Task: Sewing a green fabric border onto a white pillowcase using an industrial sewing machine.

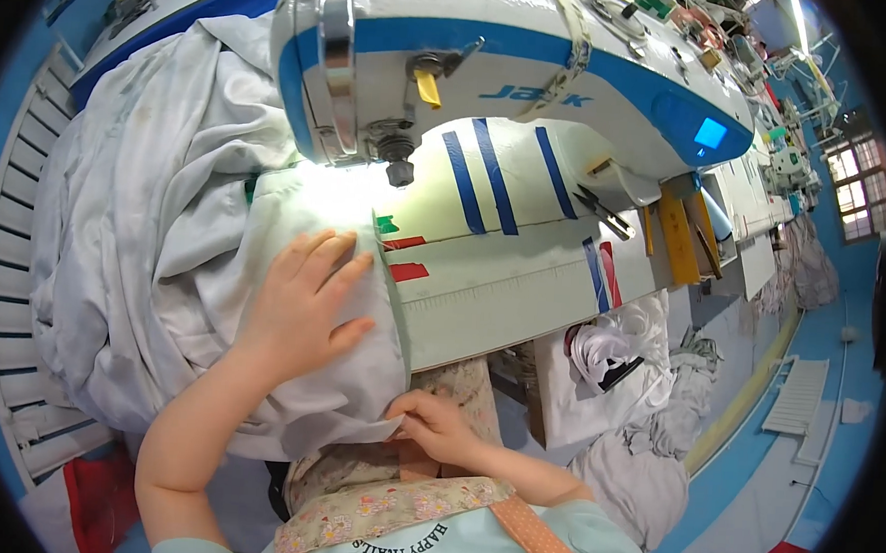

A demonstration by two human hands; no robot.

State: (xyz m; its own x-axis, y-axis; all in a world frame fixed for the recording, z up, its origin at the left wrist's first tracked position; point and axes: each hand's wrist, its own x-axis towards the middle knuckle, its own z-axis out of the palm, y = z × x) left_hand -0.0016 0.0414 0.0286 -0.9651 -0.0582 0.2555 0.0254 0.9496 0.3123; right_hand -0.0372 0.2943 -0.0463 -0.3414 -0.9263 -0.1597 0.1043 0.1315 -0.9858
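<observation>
A large pale grey-white cloth (pixel 154 251) lies heaped at the left and runs under the head of a white and blue sewing machine (pixel 453 77). My left hand (pixel 307 294) rests flat on this cloth just in front of the lit needle area, fingers spread. Lower down, at the table's front edge, my right hand (pixel 433 424) pinches the near edge of the same cloth between thumb and fingers. Glare and the machine head hide the needle and presser foot.
Red, green and blue tape strips mark the machine bed (pixel 483 279). Small scissors (pixel 605 215) lie beneath the machine arm. White rolled strips (pixel 609 350) sit right of the bed, with grey cloth (pixel 643 477) piled below. A white slatted rack (pixel 16 304) borders the left side.
</observation>
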